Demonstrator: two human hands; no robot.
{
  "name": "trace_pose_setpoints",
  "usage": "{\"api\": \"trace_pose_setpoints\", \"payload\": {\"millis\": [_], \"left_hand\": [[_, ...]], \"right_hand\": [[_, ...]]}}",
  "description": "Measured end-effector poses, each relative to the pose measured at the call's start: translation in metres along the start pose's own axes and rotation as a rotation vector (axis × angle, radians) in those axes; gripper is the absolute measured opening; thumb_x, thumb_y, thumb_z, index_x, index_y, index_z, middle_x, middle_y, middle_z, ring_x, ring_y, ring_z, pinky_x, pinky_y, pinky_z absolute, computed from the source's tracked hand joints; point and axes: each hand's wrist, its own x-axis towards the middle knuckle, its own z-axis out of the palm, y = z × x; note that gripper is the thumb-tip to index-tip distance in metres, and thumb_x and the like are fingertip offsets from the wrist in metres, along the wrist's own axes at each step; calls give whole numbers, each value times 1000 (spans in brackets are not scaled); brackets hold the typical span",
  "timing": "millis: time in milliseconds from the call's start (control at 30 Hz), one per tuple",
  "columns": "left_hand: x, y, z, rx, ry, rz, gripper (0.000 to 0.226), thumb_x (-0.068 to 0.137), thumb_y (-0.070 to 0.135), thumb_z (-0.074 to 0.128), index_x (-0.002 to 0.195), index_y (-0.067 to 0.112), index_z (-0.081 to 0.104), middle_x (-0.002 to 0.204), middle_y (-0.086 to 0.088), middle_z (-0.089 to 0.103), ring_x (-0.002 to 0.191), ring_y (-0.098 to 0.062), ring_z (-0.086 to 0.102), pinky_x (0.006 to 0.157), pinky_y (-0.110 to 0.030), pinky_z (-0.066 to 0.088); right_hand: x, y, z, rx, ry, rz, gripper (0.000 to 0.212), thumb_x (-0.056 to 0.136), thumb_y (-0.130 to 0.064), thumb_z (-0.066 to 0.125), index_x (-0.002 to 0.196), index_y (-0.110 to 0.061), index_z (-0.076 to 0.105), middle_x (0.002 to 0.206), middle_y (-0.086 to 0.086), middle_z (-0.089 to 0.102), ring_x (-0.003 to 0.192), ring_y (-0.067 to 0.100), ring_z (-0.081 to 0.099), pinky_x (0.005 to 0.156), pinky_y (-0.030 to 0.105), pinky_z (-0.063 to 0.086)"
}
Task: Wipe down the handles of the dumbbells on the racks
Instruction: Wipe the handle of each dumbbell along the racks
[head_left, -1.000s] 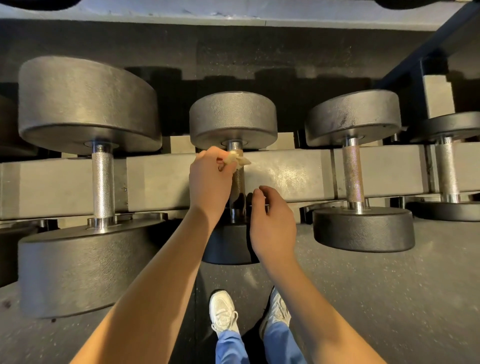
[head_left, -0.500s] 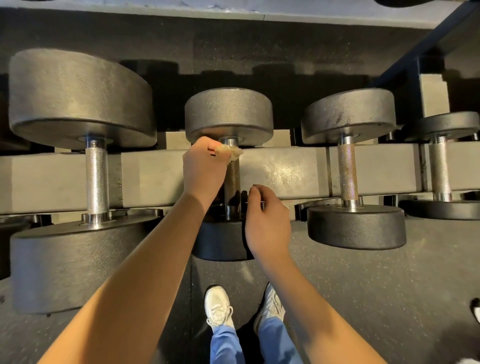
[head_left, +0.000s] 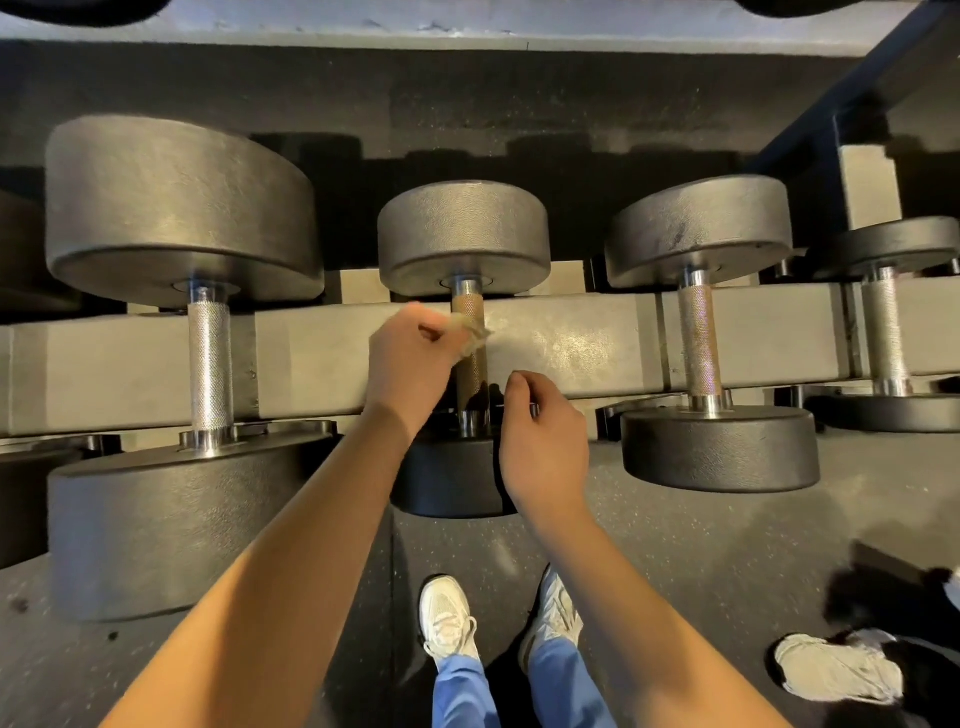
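Note:
A grey rack rail (head_left: 571, 343) carries several black dumbbells with knurled metal handles. My left hand (head_left: 408, 364) pinches a small crumpled beige wipe (head_left: 470, 332) against the brownish handle (head_left: 469, 358) of the middle dumbbell (head_left: 462, 234), about a third of the way down it. My right hand (head_left: 540, 441) hovers beside the handle's lower end, fingers loosely curled with nothing in them. To the left lies a larger dumbbell with a shiny handle (head_left: 209, 364). On the right is another with a rusty handle (head_left: 700, 348).
A further dumbbell (head_left: 888, 332) lies at the far right of the rail. My white shoes (head_left: 447, 618) stand on the speckled rubber floor below the rack. Another person's pale shoe (head_left: 831, 667) shows at the bottom right. A second shelf (head_left: 467, 26) runs overhead.
My left hand has slid the wipe down the middle handle, away from the top collar. The right hand stays beside the handle's lower end. The view shifted slightly.

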Motion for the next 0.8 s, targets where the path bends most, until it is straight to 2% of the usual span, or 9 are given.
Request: {"api": "trace_pose_setpoints", "payload": {"millis": [100, 167, 300, 433, 500, 567, 667, 733, 800], "left_hand": [[11, 9, 5, -57, 95, 50, 15, 85, 12, 66, 76, 16, 55, 72, 11, 49, 65, 3, 47, 57, -3, 36], [7, 6, 8, -9, 88, 70, 15, 87, 15, 66, 77, 16, 54, 71, 10, 50, 64, 1, 47, 55, -3, 36], [-15, -9, 0, 152, -106, 26, 12, 89, 23, 65, 80, 17, 59, 76, 7, 56, 64, -3, 52, 52, -7, 39], [-24, -14, -8, 230, -244, -18, 13, 87, 23, 67, 77, 21, 60, 83, 3, 62, 75, -9, 59, 56, -12, 40], [-20, -11, -7, 148, -187, -23, 10, 88, 24, 67, 82, 19, 61, 83, 5, 62, 73, -6, 58, 54, -11, 41], [-7, -6, -5, 17, -54, -14, 12, 86, 26, 68, 83, 17, 60, 77, 6, 59, 69, -4, 55, 56, -11, 40], [16, 5, 1, -79, 110, 49, 12, 86, 16, 65, 78, 15, 56, 73, 9, 52, 68, -2, 49, 57, -5, 37], [21, 7, 7, -42, 116, 59, 9, 86, 11, 62, 80, 14, 56, 73, 11, 49, 69, -2, 47, 58, -2, 36], [18, 2, 8, -2, 89, 70, 9, 85, 12, 64, 78, 11, 58, 75, 7, 54, 72, -7, 51, 59, -7, 39]], "right_hand": [[-1, 0, 0, 5, 0, 0, 31, 98, -34, 39, 112, -22, 64, 98, -3, 67, 92, 12, 60, 78, 30, 46], [-1, 2, 0, 0, 7, -7, 31, 98, -34, 39, 111, -22, 64, 97, -4, 67, 91, 12, 60, 78, 30, 46], [1, 3, 2, -34, 32, -59, 30, 98, -33, 39, 103, -21, 66, 90, -3, 66, 85, 13, 59, 74, 32, 48], [-1, 8, 9, -98, 80, -131, 37, 95, -38, 33, 92, -20, 65, 82, -2, 64, 78, 16, 58, 73, 40, 50], [-5, 12, 10, -120, 96, -168, 42, 91, -41, 29, 92, -19, 65, 84, -3, 64, 80, 16, 58, 74, 42, 49], [-6, 14, 10, -134, 82, -177, 45, 89, -43, 26, 94, -20, 65, 87, -5, 64, 84, 15, 57, 78, 42, 48], [-4, 16, 10, -124, 62, -161, 48, 87, -46, 25, 97, -21, 66, 91, -6, 65, 89, 15, 57, 82, 41, 48], [-4, 16, 11, -113, 65, -157, 53, 86, -49, 23, 100, -21, 66, 94, -5, 66, 91, 15, 58, 83, 41, 48], [-5, 16, 11, -114, 68, -150, 56, 85, -51, 22, 102, -21, 66, 95, -5, 66, 92, 15, 58, 84, 42, 49]]}}
